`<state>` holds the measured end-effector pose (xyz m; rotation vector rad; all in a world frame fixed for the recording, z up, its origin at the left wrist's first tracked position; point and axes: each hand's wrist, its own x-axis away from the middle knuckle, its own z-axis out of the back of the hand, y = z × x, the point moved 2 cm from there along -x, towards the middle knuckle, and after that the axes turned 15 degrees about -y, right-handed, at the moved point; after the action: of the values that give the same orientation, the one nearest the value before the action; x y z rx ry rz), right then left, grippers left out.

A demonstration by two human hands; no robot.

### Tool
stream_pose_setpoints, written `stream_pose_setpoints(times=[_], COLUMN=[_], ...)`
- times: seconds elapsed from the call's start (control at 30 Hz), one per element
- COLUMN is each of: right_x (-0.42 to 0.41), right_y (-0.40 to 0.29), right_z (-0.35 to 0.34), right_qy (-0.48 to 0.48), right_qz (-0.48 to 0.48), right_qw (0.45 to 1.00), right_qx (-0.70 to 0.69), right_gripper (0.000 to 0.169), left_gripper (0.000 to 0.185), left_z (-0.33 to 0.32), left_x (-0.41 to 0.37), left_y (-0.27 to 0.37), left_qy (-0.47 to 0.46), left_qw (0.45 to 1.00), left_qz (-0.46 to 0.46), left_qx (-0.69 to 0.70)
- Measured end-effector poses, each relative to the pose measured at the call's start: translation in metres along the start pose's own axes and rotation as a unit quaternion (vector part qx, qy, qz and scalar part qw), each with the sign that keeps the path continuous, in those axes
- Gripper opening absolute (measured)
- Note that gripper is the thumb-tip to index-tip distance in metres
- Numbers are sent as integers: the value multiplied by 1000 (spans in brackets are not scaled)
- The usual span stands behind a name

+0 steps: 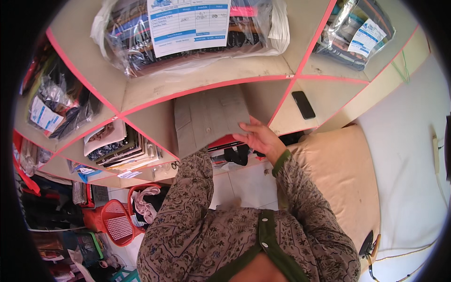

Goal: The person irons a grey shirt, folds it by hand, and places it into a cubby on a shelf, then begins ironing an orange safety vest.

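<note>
A folded grey garment (211, 118) with a button and pocket flaps lies partly inside a pink-edged shelf compartment, its near end sticking out over the edge. My right hand (260, 137) is at its right near corner, thumb on top and fingers spread beside it; whether it grips the cloth is unclear. My left hand is hidden beneath the garment, with only the patterned sleeve showing below it. A black smartphone (303, 105) lies in the compartment to the right.
The pink-edged shelf (208, 88) holds a large plastic-wrapped clothes bundle (197, 46), smaller bagged bundles (359, 38) and folded clothes (119, 148). A padded tan surface (334, 169) is at right, an iron (367, 245) near its lower edge. Red baskets (118, 222) stand at lower left.
</note>
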<state>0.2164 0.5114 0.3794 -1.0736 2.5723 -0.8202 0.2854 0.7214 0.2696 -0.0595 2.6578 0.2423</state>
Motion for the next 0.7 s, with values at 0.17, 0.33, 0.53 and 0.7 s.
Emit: stream_pose_setpoints(times=[0.17, 0.33, 0.53, 0.7], right_x=[36, -7, -59, -60], right_y=[12, -11, 7, 34], right_z=[26, 9, 72, 120], right_qy=[-32, -76, 71, 149], right_qz=[-45, -20, -30, -86], right_qw=[998, 993, 991, 982], right_qx=[28, 93, 108, 85], right_gripper=[51, 53, 57, 61], left_gripper=[44, 44, 43, 43], left_z=[2, 30, 70, 88], left_x=[49, 11, -47, -67], left_y=[-12, 41, 95, 129], left_qy=[132, 158, 142, 122], left_qw=[978, 961, 935, 914], left_qz=[128, 107, 117, 126], left_qx=[-95, -201, -303, -366])
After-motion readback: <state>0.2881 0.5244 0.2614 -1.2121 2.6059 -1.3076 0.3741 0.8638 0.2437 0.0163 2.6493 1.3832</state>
